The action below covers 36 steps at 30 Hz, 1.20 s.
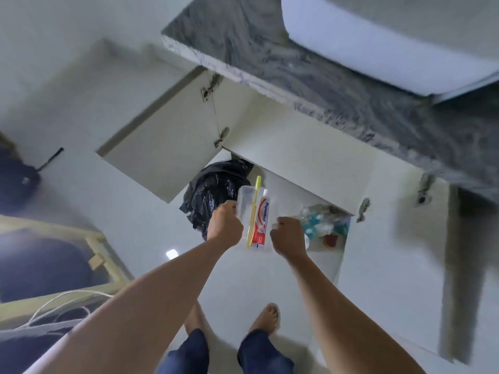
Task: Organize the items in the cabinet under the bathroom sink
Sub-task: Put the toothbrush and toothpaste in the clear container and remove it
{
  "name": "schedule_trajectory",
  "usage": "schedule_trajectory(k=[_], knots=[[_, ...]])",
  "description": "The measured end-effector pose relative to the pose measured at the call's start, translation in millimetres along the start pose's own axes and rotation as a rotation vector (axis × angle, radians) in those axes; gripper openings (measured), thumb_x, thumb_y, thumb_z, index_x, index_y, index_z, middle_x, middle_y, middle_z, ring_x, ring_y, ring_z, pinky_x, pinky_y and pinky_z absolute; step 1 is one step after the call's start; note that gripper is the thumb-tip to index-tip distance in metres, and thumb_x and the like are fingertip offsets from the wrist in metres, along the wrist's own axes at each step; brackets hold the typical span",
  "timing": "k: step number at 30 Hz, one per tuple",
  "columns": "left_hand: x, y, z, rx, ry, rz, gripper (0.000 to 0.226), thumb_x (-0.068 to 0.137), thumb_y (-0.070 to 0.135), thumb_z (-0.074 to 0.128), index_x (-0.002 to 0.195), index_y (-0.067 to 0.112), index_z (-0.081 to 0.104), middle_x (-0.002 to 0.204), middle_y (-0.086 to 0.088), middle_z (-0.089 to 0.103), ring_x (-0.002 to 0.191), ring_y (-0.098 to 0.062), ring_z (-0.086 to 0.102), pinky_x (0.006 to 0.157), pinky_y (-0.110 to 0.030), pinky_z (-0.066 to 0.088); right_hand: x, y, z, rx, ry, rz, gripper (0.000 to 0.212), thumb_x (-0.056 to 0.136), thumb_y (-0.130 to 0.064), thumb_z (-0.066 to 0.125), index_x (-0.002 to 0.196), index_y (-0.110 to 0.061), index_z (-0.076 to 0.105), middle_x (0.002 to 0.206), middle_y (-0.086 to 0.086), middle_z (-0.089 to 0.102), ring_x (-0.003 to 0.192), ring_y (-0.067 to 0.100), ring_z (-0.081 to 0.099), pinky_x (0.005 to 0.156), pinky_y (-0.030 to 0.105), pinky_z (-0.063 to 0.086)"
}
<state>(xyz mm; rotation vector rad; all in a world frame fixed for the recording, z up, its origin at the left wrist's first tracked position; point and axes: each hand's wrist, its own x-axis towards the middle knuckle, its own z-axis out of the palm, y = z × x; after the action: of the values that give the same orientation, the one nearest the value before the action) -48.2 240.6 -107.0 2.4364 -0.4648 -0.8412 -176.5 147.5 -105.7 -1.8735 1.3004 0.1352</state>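
Before cabinet (297, 163), left hand (224, 224), right hand (289, 236) fingers clamp clear rectangular plastic box (246, 198); yellow toothbrush (255, 206), toothpaste tube (262, 222) inside

crumpled black plastic bag (216, 190) filling the cabinet's left opening, clear bag of small bottles (328, 222) crowding the right, open white shelf floor (289, 195) between

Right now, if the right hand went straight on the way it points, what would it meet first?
The clear container that the right hand grips, with the toothpaste inside. Beyond that the line seems to lead to the black bag at the open cabinet, though depth is unclear.
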Motion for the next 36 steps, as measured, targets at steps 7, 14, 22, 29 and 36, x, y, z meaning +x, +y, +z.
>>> schedule_trajectory(k=[7,14,22,29,36], knots=[[-52.4,60.5,-107.0,-0.238,0.157,0.06,0.028,0.075,-0.008,0.041,0.072,0.014,0.058,0.065,-0.003,0.056,0.06,-0.023,0.047,0.054,-0.033,0.04,-73.0,-110.1,-86.0,0.102,0.021,-0.119,0.026,0.071,-0.021,0.062,0.059,-0.022,0.04,0.075,0.006,0.068,0.07,0.023,0.067,0.065,0.031,0.059],[-0.4,94.8,-198.1,-0.376,0.251,0.127,0.025,0.091,0.01,0.056,0.109,0.015,0.073,0.098,0.005,0.067,0.093,-0.019,0.065,0.089,-0.038,0.058,-29.5,-220.5,-111.9,0.257,0.089,-0.084,0.008,0.077,0.005,0.064,0.078,-0.001,0.059,0.09,0.013,0.068,0.084,0.031,0.069,0.069,0.045,0.061],[129.1,135.6,-281.0,-0.485,0.057,0.177,0.044,0.084,-0.002,0.057,0.123,0.012,0.069,0.112,0.002,0.071,0.08,-0.023,0.072,0.069,-0.031,0.061,64.0,-324.4,-104.5,0.645,0.17,0.052,0.049,0.089,0.013,0.052,0.134,-0.005,0.056,0.124,0.008,0.06,0.093,0.032,0.07,0.059,0.037,0.063],[218.6,162.3,-312.1,-0.478,0.05,0.234,0.045,0.088,-0.004,0.052,0.124,0.014,0.07,0.113,-0.001,0.073,0.089,-0.023,0.072,0.075,-0.03,0.061,137.6,-374.2,-97.3,0.587,0.243,0.002,0.038,0.081,0.008,0.064,0.101,-0.024,0.072,0.104,0.001,0.073,0.092,0.019,0.07,0.079,0.042,0.062],[272.1,188.7,-320.9,-0.516,-0.018,0.205,0.047,0.087,-0.009,0.052,0.127,0.01,0.068,0.12,-0.003,0.07,0.081,-0.024,0.072,0.05,-0.026,0.058,191.6,-388.0,-93.7,0.433,0.291,-0.04,0.032,0.088,-0.006,0.071,0.12,-0.013,0.07,0.112,0.002,0.074,0.091,0.008,0.07,0.072,0.016,0.052]])
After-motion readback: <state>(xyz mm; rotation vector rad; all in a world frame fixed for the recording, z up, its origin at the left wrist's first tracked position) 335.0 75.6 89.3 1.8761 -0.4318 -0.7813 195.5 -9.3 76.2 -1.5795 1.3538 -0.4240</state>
